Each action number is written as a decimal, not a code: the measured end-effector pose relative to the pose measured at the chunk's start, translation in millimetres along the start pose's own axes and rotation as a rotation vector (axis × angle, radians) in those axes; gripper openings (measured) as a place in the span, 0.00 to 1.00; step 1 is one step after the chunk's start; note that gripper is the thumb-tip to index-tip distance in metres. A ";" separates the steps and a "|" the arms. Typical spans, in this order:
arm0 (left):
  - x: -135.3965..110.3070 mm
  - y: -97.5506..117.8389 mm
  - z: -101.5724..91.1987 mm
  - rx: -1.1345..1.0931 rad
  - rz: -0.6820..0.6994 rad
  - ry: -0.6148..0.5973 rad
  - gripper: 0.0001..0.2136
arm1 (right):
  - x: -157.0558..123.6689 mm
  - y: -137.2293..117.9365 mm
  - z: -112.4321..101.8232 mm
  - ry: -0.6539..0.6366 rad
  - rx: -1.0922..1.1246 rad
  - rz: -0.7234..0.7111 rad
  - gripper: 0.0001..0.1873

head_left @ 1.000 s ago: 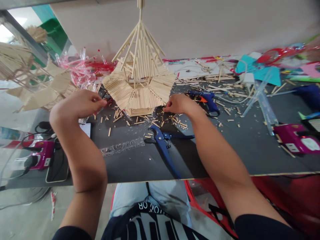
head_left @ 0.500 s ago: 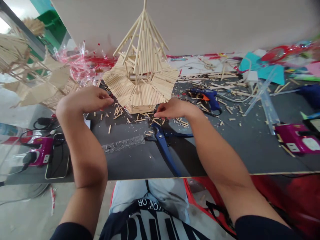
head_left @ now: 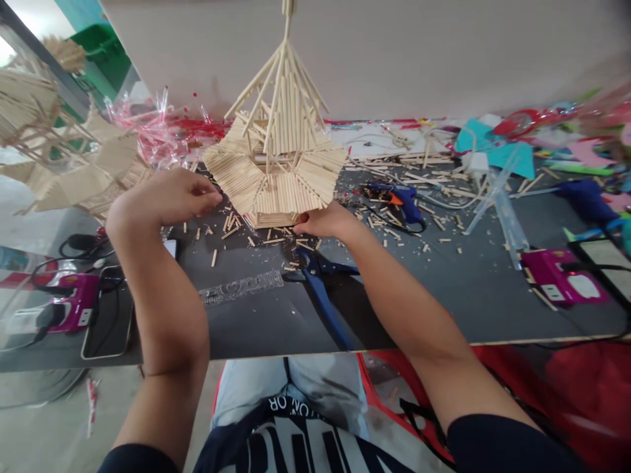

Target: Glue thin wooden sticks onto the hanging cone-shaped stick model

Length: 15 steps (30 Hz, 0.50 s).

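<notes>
In front of me on the dark table stands a pagoda-like model made of thin wooden sticks (head_left: 279, 194), with a flared lower roof and a pointed upper frame. My right hand (head_left: 323, 220) is at its lower right, the thumb against the base and the other fingers partly hidden under the roof edge. To the left of the model, apart from the roof, my left hand (head_left: 190, 194) has its fingers curled together; whether something small is in them cannot be made out. Blue-handled cutters (head_left: 320, 289) lie below the model, beside a clear plastic ruler (head_left: 241, 288).
Cut stick pieces litter the tabletop (head_left: 261, 328). A blue glue gun (head_left: 407, 203) lies right of the model; another blue tool (head_left: 584, 197) is farther right. Purple power strips (head_left: 81, 302) and a phone (head_left: 108, 315) sit left. Another stick model (head_left: 93, 161) stands far left.
My right hand has moved left and in against the model's base. The left hand has stayed nearly in place. The view has shifted slightly.
</notes>
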<state>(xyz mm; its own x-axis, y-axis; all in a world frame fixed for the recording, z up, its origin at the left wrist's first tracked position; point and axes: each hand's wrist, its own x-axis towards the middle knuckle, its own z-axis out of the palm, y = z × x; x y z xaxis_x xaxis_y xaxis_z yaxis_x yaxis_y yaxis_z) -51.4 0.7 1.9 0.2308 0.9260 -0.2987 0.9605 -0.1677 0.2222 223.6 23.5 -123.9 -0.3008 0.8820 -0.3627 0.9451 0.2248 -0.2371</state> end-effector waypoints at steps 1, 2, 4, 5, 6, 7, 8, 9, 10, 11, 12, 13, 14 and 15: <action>-1.2 1.4 -0.9 0.003 -0.010 0.008 0.23 | 0.2 1.1 0.0 -0.004 0.003 -0.008 0.09; -2.2 2.9 -1.8 0.003 -0.016 0.022 0.24 | 0.0 2.6 -0.1 -0.009 0.008 -0.012 0.09; -3.4 5.7 -3.1 -0.006 -0.013 0.036 0.24 | -1.0 5.9 -0.5 -0.010 0.022 -0.010 0.11; -3.5 6.6 -3.3 -0.012 -0.008 0.033 0.24 | -1.7 7.4 -0.7 -0.005 0.030 -0.006 0.12; -3.2 7.2 -3.3 -0.017 -0.004 0.028 0.23 | -2.4 8.4 -0.7 0.003 0.037 -0.003 0.14; -2.8 7.4 -3.1 -0.019 -0.003 0.028 0.23 | -2.9 8.9 -0.5 0.010 0.043 0.001 0.15; -2.4 7.5 -2.8 -0.018 -0.002 0.030 0.23 | -3.3 8.7 0.0 0.015 0.045 0.008 0.17; -2.1 7.5 -2.4 -0.015 -0.001 0.032 0.23 | -3.6 7.8 0.6 0.015 0.043 0.016 0.18; -2.0 7.6 -2.2 -0.013 -0.001 0.033 0.23 | -3.7 6.3 1.4 0.013 0.038 0.025 0.19; -2.2 7.8 -2.2 -0.012 0.000 0.034 0.22 | -3.7 4.3 2.1 0.009 0.032 0.034 0.20; -2.7 8.2 -2.3 -0.014 0.003 0.039 0.22 | -3.8 1.8 2.8 0.007 0.024 0.045 0.21; -3.3 8.7 -2.5 -0.015 0.006 0.047 0.22 | -4.0 -0.8 3.3 0.006 0.016 0.056 0.23; -3.9 9.2 -2.9 -0.015 0.006 0.052 0.22 | -4.3 -3.6 3.6 0.005 0.007 0.068 0.24; -4.3 9.5 -3.2 -0.011 0.007 0.056 0.22 | -4.7 -6.2 3.8 0.004 -0.002 0.080 0.26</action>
<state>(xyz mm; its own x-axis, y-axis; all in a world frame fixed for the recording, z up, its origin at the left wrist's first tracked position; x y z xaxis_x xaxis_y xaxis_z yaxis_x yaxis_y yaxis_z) -43.7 -3.8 8.3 0.2281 0.9423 -0.2448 0.9570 -0.1707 0.2348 218.7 16.4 -124.1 -0.2234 0.8990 -0.3767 0.9665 0.1542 -0.2052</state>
